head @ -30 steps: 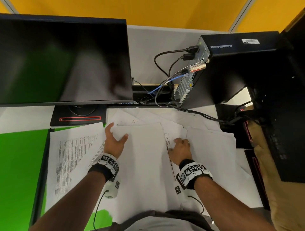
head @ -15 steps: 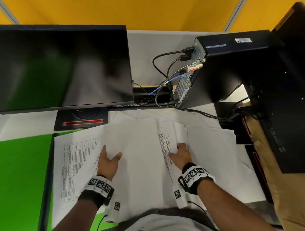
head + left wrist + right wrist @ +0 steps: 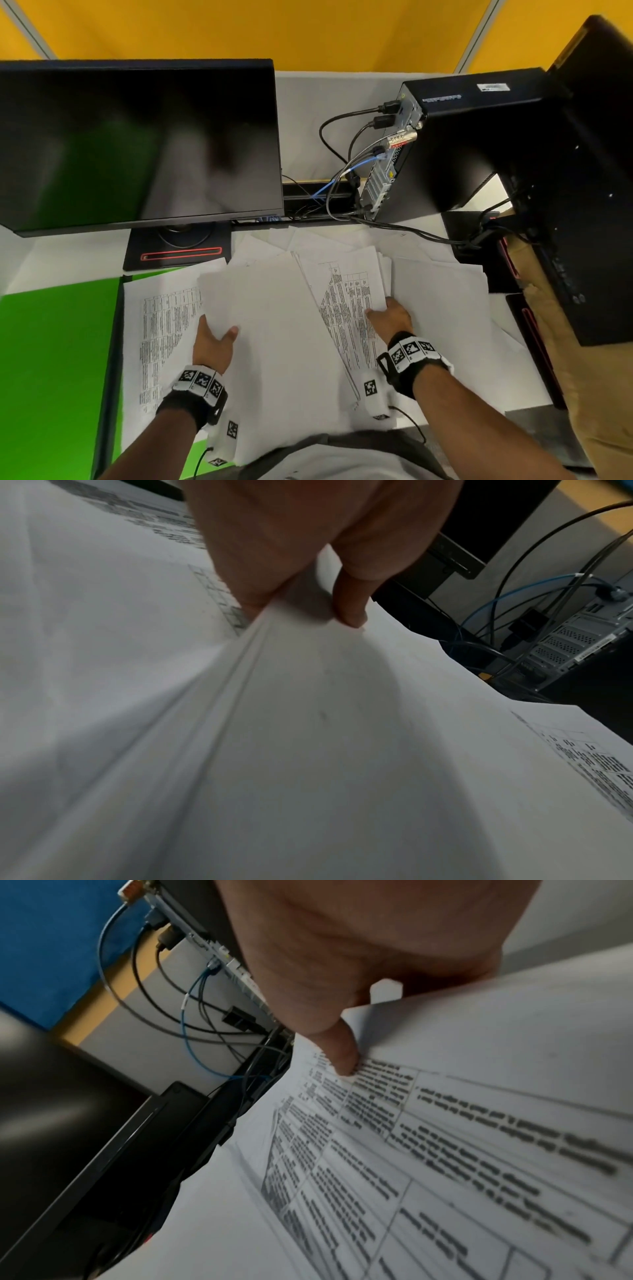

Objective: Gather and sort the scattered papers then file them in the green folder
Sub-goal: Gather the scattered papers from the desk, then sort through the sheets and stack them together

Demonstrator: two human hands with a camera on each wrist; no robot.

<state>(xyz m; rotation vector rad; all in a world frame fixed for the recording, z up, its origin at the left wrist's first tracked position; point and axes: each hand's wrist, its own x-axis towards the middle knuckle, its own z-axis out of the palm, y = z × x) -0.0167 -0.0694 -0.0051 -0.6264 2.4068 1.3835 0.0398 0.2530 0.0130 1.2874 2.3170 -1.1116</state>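
Paper stack (image 3: 284, 329): left hand (image 3: 212, 342) pinches its left edge, right hand (image 3: 390, 317) clamps the printed sheets; thumbs on top visible only in wrist views. Green folder (image 3: 51, 359): left of left hand, head view only.

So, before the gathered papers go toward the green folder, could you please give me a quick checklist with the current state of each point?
1. Left hand grips the blank stack, thumb on top: ok.
2. Right hand pinches the printed sheets: ok.
3. All papers gathered: not ok; a printed page and loose sheets lie outside both grips.
4. Edges squared: not ok, sheets fan out.
5. Green folder reachable at left: ok.
6. Folder's inside free: cannot tell.
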